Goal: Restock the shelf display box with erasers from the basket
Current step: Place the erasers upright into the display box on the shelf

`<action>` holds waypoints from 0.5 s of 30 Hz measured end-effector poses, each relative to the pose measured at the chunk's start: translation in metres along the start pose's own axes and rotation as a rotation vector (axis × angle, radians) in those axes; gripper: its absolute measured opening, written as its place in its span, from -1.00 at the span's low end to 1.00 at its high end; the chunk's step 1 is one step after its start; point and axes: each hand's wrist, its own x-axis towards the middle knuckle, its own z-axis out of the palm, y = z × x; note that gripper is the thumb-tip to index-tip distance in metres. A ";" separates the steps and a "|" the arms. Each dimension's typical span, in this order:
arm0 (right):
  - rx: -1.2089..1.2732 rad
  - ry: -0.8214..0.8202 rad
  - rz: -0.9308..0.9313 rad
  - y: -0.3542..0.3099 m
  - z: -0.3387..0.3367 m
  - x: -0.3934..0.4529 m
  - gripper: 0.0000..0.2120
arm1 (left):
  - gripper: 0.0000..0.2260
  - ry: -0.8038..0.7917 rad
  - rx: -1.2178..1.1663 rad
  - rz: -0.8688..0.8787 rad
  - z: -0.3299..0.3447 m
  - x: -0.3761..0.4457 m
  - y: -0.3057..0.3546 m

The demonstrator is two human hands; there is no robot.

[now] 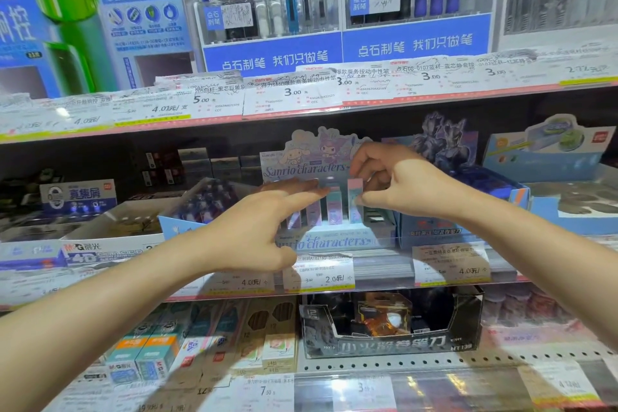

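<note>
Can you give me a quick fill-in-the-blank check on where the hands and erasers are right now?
1. The right hand pinches an upright pink-and-blue eraser at the ____ end of the row.
2. The left hand reaches toward the erasers with its fingers ____.
3. The erasers stand in the display box printed "Sanrio ____".
4. The price tag just below that box reads ____ yuan.

Missing words: right; straight; characters; 2.0

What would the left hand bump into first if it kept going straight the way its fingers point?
Probably the upright erasers in the display box. The left hand has straight fingers aimed up and right at their tops. Depth is unclear; it may already touch them.
</note>
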 end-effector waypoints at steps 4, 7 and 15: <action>-0.023 0.122 -0.004 0.000 0.000 0.000 -0.91 | -0.23 -0.006 -0.016 0.003 -0.001 0.000 0.001; -0.064 0.146 -0.006 -0.002 0.000 0.001 -0.68 | -0.23 -0.012 -0.020 0.007 -0.001 0.000 0.000; -0.195 0.141 -0.025 -0.009 0.004 0.000 -0.57 | -0.23 -0.001 -0.006 -0.001 -0.002 -0.001 0.003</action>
